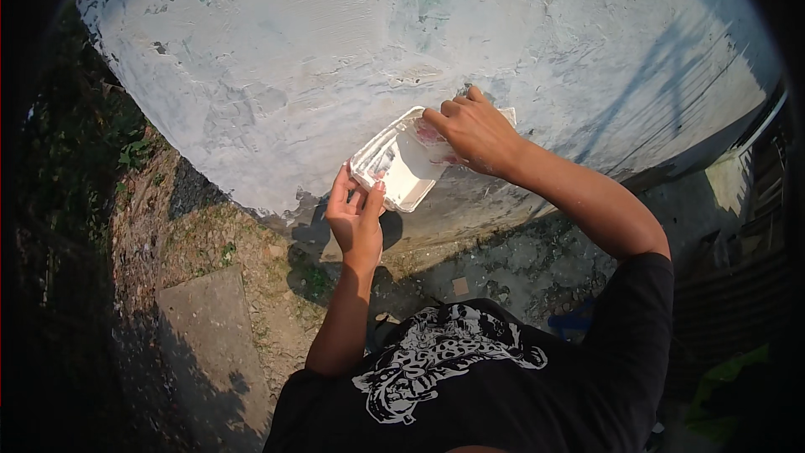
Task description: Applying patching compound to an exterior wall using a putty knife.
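White plastic tray (401,166) is held from below by the left hand (355,220), fingers curled on its lower edge, before a whitewashed wall (293,59); its upper end is covered by the right hand (475,130), closed on something that cannot be made out; bare ground (251,285) and a concrete slab (214,344) are seen below.

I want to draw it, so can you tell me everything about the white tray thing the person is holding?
The white tray looks like a shallow, roughly rectangular plastic container with rounded corners and a raised rim, smeared inside with white paste. It is tilted, its open side facing the person, close to the rough whitish wall. The left hand holds it from below at the lower corner, and the right hand rests over its upper end, hiding that part.
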A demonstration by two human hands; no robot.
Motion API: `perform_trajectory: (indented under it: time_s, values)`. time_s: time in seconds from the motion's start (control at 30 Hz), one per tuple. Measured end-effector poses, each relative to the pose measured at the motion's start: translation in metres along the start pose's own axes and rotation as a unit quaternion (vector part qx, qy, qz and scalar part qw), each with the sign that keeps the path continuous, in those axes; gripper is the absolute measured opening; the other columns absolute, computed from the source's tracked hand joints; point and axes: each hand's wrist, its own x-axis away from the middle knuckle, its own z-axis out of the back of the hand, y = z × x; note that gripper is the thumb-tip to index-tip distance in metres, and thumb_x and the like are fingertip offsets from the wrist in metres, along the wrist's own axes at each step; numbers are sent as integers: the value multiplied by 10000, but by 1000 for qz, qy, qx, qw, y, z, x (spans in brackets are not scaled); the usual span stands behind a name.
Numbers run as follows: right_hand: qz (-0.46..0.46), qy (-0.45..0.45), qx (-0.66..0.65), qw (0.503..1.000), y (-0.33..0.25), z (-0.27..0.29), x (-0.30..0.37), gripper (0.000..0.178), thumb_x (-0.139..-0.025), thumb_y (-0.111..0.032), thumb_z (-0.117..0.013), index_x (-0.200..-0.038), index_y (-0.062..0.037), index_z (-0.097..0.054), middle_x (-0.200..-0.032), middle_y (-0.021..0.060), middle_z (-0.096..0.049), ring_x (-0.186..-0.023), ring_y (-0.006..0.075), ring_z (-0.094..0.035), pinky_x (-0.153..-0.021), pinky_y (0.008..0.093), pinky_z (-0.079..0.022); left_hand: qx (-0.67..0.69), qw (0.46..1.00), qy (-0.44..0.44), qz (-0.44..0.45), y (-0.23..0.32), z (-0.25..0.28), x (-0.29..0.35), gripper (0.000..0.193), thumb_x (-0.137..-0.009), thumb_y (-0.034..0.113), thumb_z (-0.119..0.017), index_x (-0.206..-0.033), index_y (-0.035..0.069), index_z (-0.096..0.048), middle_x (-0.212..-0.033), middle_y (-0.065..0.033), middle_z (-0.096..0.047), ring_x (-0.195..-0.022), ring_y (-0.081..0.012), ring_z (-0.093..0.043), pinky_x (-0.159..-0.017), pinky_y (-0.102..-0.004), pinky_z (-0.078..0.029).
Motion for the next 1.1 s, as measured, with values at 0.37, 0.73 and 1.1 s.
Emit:
perform_trajectory:
  time_s: [0.37, 0.73, 1.1]
  values:
    - [-32, -47, -126, 990, -21, 9, -4, 427, -715, -66, -772, -1078, -3, -556, -792, 178, -671, -815, 389, -660, -737, 449, -452, -51, 998, 20, -9, 3, -8, 14, 595, -897, -63, -660, -1431, -81, -399, -1316, -184, -571, -1195, -219, -597, -874, -284, -558]
    - [-121, -109, -379, 911, -31, 13, 9, 361, -783, -109, -775, -1090, 6, -624, -822, 231, -676, -837, 377, -680, -712, 436, -514, -68, 997, 10, -27, -4, -4, 24, 613, -900, -59, -666, -1448, -57, -392, -1239, -139, -573, -1208, -226, -581, -887, -300, -554]
    - [-373, 39, -820, 432, -5, -79, 83, 376, -933, -22, -647, -1288, 42, -543, -1059, 89, -690, -907, 140, -686, -738, 273, -584, -59, 989, 132, 10, -16, 36, 15, 641, -901, -29, -680, -1462, -54, -371, -1176, -131, -618, -1129, -197, -612, -886, -296, -521]
